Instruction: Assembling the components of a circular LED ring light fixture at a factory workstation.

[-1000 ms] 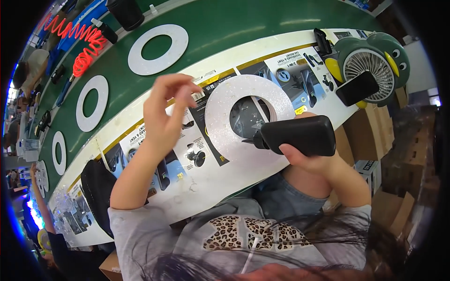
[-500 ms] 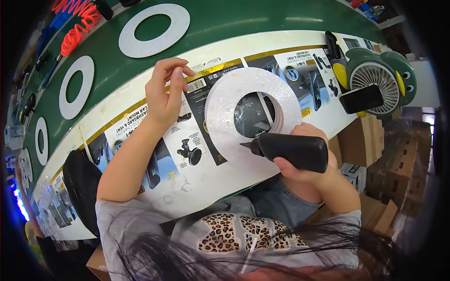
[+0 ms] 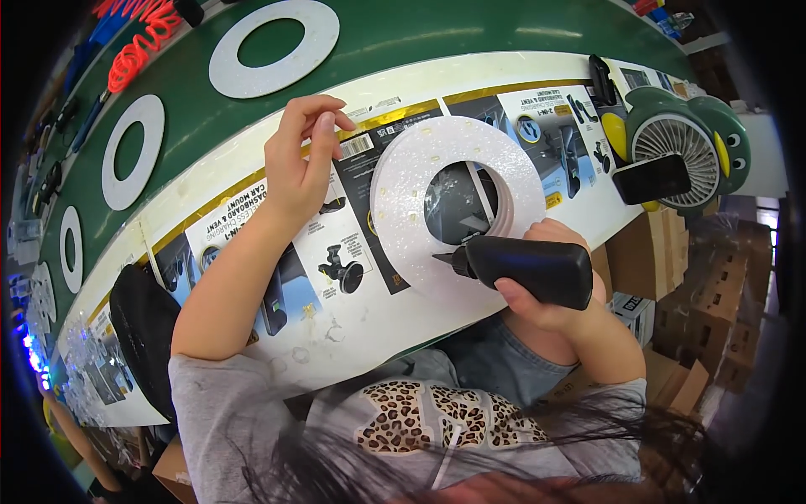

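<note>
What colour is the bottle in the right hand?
The bottle is black; head view shows it best.

Your left hand [image 3: 300, 164]: raised, fingers loosely curled, thumb apart. Your left forearm [image 3: 252, 269] slants up and inward. Your right hand [image 3: 550, 314]: closed in a grip, thumb pointing left; right forearm [image 3: 611, 343] angled inward.

White bench [image 3: 336, 357], printed sheets [image 3: 550, 139], stacked rings [image 3: 403, 202], green surface [image 3: 403, 34] bearing white rings [image 3: 323, 38]
</note>
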Tool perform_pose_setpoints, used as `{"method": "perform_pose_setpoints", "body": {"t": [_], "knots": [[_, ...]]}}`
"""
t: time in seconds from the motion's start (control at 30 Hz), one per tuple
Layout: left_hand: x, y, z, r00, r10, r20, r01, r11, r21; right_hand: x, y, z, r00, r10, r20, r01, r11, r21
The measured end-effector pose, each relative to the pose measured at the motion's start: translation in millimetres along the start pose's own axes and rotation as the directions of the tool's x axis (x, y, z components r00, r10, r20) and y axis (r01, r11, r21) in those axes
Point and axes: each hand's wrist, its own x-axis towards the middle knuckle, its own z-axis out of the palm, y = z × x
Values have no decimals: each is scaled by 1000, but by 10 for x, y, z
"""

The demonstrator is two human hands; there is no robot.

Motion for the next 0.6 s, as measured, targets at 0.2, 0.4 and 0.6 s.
{"method": "perform_pose_setpoints", "body": {"t": [0.2,0.4,0.6], "knots": [[-10,-28,-9,1000,2,-2,-2,1000,17,2,17,27,1000,-7,9,7,1000,-3],[-2,-25,8,1000,-3,10,3,1000,12,-7,28,13,1000,-19,7,19,1000,-4],[-9,-1,1,999,-30,12,30,999,29,-15,37,20,1000,-22,-3,22,999,25]]}}
